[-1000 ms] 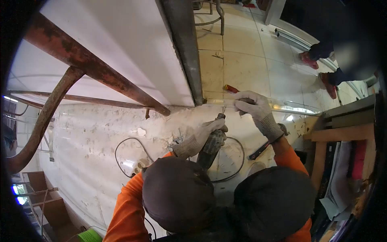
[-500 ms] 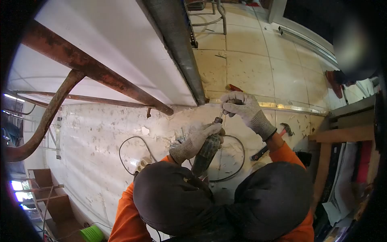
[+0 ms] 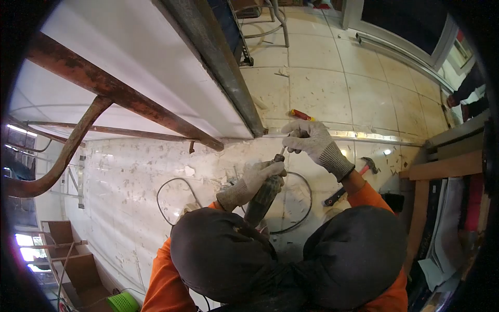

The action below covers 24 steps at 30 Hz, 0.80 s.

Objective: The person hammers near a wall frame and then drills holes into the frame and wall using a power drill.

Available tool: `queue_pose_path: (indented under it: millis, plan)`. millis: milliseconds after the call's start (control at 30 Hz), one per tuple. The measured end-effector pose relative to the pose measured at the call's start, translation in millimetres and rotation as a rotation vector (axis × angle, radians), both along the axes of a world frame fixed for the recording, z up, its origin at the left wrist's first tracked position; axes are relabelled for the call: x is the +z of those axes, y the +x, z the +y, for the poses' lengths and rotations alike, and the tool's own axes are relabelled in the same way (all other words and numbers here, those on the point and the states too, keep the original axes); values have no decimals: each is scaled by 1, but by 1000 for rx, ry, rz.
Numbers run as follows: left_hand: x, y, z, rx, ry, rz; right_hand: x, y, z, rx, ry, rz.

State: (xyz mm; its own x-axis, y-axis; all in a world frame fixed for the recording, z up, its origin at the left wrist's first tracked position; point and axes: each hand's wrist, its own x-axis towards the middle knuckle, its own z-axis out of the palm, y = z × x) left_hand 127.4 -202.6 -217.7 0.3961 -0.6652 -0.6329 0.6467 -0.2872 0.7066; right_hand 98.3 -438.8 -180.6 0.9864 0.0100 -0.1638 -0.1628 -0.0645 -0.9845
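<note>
My left hand, in a pale knit glove, is wrapped round the dark green body of a power tool in front of my knees. The tool's narrow end points up and away from me. My gloved right hand is pinched at the tip of the tool, around a thin metal piece that shows only in part. A dark cable loops on the floor on both sides of the tool.
A hammer and a dark-handled tool lie to the right. A red-yellow screwdriver lies beyond the metal floor strip. Rusty pipes slant at left; a wooden shelf stands right. Another person's feet are at far right.
My right hand has come down and left onto the tool's tip, its fingers closing there. The other person has moved toward the right edge. The view has shifted slightly.
</note>
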Motion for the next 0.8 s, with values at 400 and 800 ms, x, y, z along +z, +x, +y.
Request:
queue_pose_path:
  millis: [400,800]
  plan:
    - [22,-8,8,36,9,-136,8,-5,1,138,13,-135]
    - [139,39,-29,71,-4,-562,38,-60,-25,312,-110,13]
